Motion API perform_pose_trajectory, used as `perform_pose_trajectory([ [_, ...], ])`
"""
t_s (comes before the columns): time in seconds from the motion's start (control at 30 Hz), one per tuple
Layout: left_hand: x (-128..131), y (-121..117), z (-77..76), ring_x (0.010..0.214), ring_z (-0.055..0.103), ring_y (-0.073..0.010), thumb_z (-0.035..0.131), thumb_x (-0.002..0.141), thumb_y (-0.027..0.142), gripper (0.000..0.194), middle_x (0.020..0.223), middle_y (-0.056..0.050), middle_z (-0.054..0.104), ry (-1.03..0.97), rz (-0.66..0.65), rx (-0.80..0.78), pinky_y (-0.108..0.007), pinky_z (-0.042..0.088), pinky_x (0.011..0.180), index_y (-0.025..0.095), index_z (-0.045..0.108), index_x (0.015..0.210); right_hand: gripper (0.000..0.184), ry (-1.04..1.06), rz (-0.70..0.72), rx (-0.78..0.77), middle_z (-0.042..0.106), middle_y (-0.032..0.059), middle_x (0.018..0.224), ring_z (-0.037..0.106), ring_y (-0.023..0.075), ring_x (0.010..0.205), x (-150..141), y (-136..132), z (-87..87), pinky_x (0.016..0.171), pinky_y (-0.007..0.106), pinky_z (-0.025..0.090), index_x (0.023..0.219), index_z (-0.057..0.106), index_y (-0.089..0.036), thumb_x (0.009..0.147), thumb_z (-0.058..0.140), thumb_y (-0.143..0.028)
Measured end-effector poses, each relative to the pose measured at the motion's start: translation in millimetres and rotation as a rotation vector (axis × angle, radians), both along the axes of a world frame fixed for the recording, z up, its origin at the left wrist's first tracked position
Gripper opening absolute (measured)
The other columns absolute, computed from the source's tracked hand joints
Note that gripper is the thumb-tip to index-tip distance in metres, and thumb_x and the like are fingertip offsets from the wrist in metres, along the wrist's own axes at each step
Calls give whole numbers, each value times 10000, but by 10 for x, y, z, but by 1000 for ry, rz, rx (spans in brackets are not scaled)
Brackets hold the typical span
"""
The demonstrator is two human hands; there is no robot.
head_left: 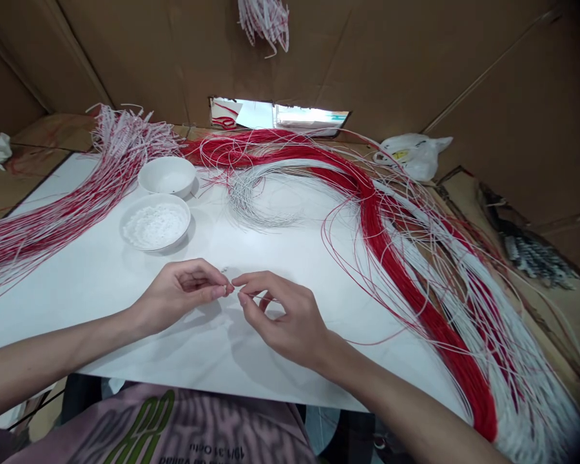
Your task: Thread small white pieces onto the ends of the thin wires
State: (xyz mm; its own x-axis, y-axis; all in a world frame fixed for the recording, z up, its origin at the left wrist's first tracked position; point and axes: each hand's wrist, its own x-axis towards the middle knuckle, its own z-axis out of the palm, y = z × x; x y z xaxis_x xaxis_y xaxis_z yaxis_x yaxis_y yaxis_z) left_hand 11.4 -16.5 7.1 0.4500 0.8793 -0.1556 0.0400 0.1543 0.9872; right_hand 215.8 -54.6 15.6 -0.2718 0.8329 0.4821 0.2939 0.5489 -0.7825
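My left hand (188, 287) is closed in a pinch over the white table, thumb against forefinger, on a tiny pale thing too small to name. Facing it, almost touching its fingertips, is my right hand (283, 312), with thumb and forefinger bent around a thin cord (269, 298). A red strand (374, 342) lies on the table beyond my right wrist; whether it is the same cord I cannot tell. Past my left hand stands a white bowl (176, 244) of small white pieces (154, 224), with another white bowl (167, 175) just behind it.
Thick bundles of red cord (384, 241) and white cord (517, 322) curve along the right side. Finished-looking red-and-white strands (77, 200) spread across the left. Cardboard walls (391, 58) enclose the table (290, 258). A plastic bag (415, 156) sits at the back right.
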Motion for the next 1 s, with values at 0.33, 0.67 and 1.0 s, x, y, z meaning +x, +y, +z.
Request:
perform_pose_trajectory([
  [0.33,-1,-7,-22,809,725,-165,767,768,263,119,854,-55,758,2,-24,-7,-266,599,743,174,709,821,118,-11,34,-9,710,50,955,651,107,750,9,-2,0,547,192,538,891,599,-176,896,513,-95],
  [0.67,11,-8,15,780,720,-184,770,760,273,136,818,-70,752,22,-17,47,-297,609,718,160,712,807,124,-52,37,23,702,43,931,657,112,739,18,5,-23,549,205,529,883,588,-187,905,494,-111],
  [1.0,23,-45,-1,722,688,-139,763,755,204,65,780,-42,738,-15,-9,102,-227,579,673,174,733,804,114,-112,57,83,699,40,944,655,108,759,18,9,-44,605,205,544,924,596,-186,912,517,-104],
])
